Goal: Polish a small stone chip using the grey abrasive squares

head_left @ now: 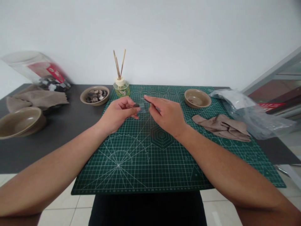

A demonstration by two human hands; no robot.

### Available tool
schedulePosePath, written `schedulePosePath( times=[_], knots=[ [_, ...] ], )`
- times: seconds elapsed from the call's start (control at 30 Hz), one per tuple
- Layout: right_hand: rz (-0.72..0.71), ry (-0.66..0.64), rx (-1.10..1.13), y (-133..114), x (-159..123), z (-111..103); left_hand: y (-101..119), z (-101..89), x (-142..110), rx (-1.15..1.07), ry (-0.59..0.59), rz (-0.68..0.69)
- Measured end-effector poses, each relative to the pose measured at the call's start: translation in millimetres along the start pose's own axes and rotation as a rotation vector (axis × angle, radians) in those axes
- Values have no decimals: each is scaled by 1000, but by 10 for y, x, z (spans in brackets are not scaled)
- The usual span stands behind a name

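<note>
My left hand (pixel 118 112) is pinched on a small clear plastic piece (pixel 142 108) that looks like a little bag. A short dark strip (pixel 136 105) shows at the same fingertips; whether it lies inside the plastic cannot be made out. Just to the right, my right hand (pixel 168 114) has its fingers curled, with the index finger pointing toward the plastic. Under that finger a thin dark object (pixel 147 100) peeks out, its kind unclear. Both hands are held above the green cutting mat (pixel 131 175), a small gap between them.
Left of the mat stand a bowl of dark and pale round pieces (pixel 95 99), a larger bowl (pixel 22 124), a brown cloth (pixel 44 98) and a clear bag (pixel 54 73). A reed diffuser (pixel 121 87) stands behind. Rightward are another bowl (pixel 198 102), a cloth (pixel 222 127) and plastic bags (pixel 256 122).
</note>
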State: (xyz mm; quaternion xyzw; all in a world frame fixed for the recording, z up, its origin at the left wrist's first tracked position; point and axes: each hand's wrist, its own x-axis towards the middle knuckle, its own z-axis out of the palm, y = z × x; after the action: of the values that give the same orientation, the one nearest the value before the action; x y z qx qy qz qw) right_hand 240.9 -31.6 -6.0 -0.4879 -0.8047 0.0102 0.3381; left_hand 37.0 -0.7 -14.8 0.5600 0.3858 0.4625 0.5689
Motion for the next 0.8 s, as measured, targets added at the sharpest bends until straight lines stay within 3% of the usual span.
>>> schedulePosePath(
  times=[0.33, 0.8],
  knots=[
    [-13, 119, 173, -17, -25, 93, -13, -9, -3, -65, -36, -132],
    [-98, 27, 360, 49, -8, 124, -3, -14, -23, -76, -197, -136]
  ],
)
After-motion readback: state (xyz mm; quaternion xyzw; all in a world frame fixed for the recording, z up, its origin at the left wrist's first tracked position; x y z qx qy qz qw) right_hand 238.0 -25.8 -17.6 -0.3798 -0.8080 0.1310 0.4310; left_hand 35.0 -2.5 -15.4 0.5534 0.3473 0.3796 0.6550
